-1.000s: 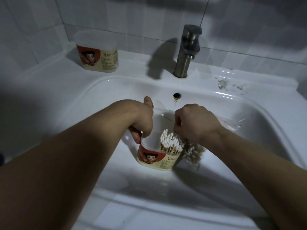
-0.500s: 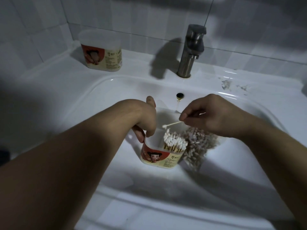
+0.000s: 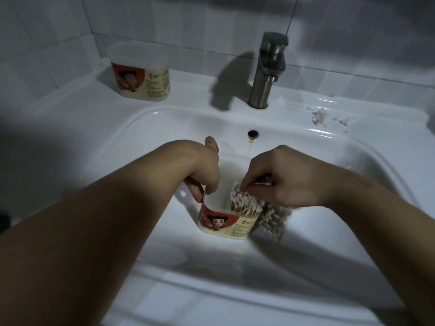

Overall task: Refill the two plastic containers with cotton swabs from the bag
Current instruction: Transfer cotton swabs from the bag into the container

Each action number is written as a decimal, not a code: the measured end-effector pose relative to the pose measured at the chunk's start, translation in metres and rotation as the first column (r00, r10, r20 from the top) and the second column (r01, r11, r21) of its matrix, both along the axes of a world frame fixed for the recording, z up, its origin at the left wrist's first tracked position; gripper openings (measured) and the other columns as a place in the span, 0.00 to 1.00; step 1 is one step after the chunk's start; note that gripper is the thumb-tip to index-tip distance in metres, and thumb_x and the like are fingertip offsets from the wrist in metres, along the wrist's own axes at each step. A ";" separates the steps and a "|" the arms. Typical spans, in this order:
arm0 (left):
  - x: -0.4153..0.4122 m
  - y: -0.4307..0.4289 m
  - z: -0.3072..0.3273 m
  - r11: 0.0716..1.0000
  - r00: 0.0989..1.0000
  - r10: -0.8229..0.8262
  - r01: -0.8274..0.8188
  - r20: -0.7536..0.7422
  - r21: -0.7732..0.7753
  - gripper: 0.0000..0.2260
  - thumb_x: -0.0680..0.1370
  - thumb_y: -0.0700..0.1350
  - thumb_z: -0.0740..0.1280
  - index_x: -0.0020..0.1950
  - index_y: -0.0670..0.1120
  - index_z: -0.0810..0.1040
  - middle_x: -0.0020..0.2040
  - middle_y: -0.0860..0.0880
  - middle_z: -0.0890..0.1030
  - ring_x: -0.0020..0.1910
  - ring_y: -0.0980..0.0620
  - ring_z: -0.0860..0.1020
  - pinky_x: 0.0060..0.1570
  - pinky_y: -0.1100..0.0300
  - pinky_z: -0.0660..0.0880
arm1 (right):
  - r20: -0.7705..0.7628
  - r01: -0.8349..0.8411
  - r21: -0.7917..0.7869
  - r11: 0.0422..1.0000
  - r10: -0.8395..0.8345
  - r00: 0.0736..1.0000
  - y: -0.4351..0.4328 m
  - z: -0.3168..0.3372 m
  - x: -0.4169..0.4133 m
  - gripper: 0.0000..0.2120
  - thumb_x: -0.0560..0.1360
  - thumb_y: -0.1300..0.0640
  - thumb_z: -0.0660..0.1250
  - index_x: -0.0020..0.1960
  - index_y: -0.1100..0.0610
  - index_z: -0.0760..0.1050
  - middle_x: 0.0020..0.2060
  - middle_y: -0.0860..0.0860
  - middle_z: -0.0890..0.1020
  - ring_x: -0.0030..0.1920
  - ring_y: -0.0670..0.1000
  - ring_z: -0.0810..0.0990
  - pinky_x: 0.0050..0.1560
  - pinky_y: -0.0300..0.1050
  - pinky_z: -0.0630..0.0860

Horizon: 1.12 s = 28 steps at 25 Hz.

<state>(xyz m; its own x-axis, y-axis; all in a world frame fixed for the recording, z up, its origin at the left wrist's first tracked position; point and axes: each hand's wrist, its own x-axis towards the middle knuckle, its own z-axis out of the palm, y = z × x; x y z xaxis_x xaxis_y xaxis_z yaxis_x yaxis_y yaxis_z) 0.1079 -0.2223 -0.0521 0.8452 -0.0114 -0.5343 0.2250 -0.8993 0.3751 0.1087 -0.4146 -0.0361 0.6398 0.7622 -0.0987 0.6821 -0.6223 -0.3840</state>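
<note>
Right hand (image 3: 282,177) is lower than half a second ago: it held a swab level above the container, and its fingertips now sit on top of the swab bundle.

Sink (image 3: 94,128): white basin, all work takes place inside it; tap (image 3: 268,69) behind.

Far container (image 3: 141,74): stands on the back left ledge, well apart from the hands. Frosted wall with a red and cream label. Cannot tell whether it is filled.

Near container (image 3: 226,223): upright on the basin floor, same label. Left hand (image 3: 207,170) grips its left wall, fingers curled over the rim.

Bag (image 3: 273,220): clear plastic, lies just beside the container on its right, partly under the right wrist. Many swabs remain in it.

Bundle of swabs (image 3: 244,203): stands upright against the container's right side, white tips up, pale wooden sticks. The left part of the container is bare.

Single swab (image 3: 264,184): pinched between the right thumb and fingers.

Judgement: first container roughly half filled; the rest of it is left to do, and possibly the far one.
</note>
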 end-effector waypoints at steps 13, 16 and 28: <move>0.002 -0.001 -0.001 1.000 1.000 0.025 -0.025 -0.018 -0.014 0.45 0.76 0.34 0.71 0.80 0.53 0.43 0.47 0.39 0.84 0.33 0.50 0.86 0.47 0.52 0.85 | -0.238 0.252 0.339 0.906 -0.177 0.955 0.000 -0.002 -0.001 0.10 0.81 0.63 0.66 0.55 0.49 0.81 0.44 0.45 0.87 0.46 0.44 0.86 0.48 0.44 0.82; 0.002 -0.001 -0.001 1.000 0.999 0.025 -0.025 -0.022 -0.015 0.47 0.76 0.35 0.71 0.81 0.52 0.41 0.47 0.39 0.84 0.34 0.50 0.86 0.48 0.51 0.85 | -0.314 0.281 0.413 0.866 -0.154 0.937 0.000 -0.002 0.001 0.08 0.78 0.66 0.70 0.50 0.55 0.85 0.42 0.48 0.87 0.42 0.46 0.86 0.44 0.38 0.81; 0.002 0.001 -0.002 1.000 1.000 0.024 -0.024 -0.011 -0.012 0.44 0.76 0.35 0.71 0.79 0.53 0.45 0.48 0.38 0.84 0.32 0.49 0.86 0.47 0.50 0.85 | -0.072 0.114 -0.070 0.991 -0.119 0.990 -0.004 -0.010 0.005 0.05 0.72 0.51 0.77 0.47 0.43 0.87 0.41 0.35 0.85 0.44 0.33 0.81 0.47 0.32 0.75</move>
